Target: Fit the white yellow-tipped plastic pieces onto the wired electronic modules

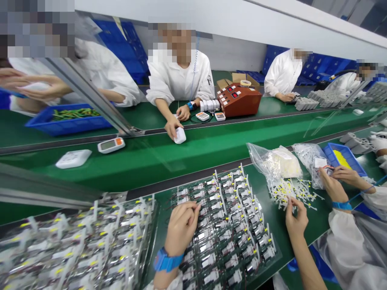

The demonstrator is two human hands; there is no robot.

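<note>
Small parts (229, 225) under left hand (181, 227), seemingly touching.

Green bench (314, 225) — component trays (229, 225), bags (276, 163)

Matt green belt (193, 157); glossy clear plastic bag (273, 163); glossy brown box (240, 100).

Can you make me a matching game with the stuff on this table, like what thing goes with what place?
Things:
1. left hand
2. right hand
3. red-brown tester box
4. blue bin

Places:
A. holds green parts, far left across the belt
B. rests on the tray of small boards
C. picks at the loose white and yellow pieces
D. sits across the belt, beside the person in white

Pairs: 1-B, 2-C, 3-D, 4-A
</note>
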